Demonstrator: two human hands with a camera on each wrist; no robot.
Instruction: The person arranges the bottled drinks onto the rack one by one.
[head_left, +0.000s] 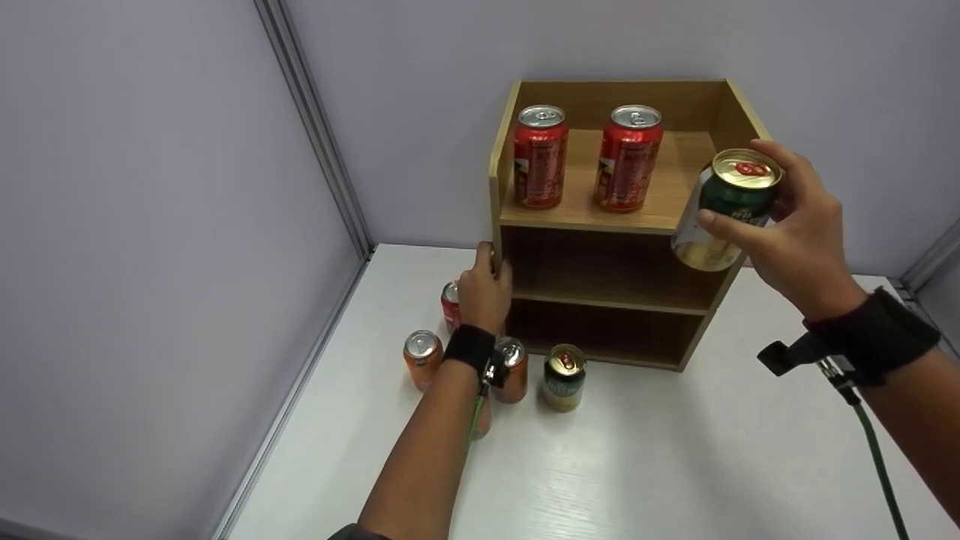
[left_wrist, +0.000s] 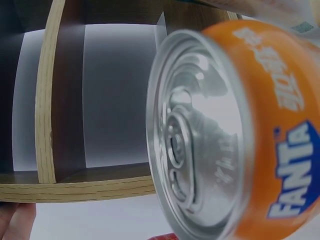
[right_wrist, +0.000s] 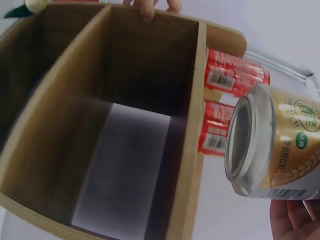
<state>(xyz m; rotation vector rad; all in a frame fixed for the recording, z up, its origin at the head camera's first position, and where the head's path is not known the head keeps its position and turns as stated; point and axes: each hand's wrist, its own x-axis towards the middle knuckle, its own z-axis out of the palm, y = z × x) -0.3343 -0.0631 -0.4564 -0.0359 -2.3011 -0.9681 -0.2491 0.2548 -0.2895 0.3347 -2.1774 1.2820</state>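
Note:
My right hand [head_left: 806, 225] grips a green, white and gold drink can [head_left: 724, 217] between thumb and fingers. It holds the can tilted in front of the right end of the top shelf; its gold side and silver base show in the right wrist view. My left hand [head_left: 484, 292] grips the left side panel of the wooden shelf unit [head_left: 600, 304], with a finger [right_wrist: 146, 10] over its edge. Two red cans [head_left: 540, 161] [head_left: 630, 161] stand upright on the top shelf. An orange Fanta can [left_wrist: 280, 135] looms close in the left wrist view.
On the white table [head_left: 637, 465], orange cans [head_left: 422, 360] [head_left: 514, 375] and a red can [head_left: 450, 307] stand near my left forearm, which partly hides some. A green and gold can [head_left: 564, 379] stands before the unit. Grey walls [head_left: 172, 225] border the left and back.

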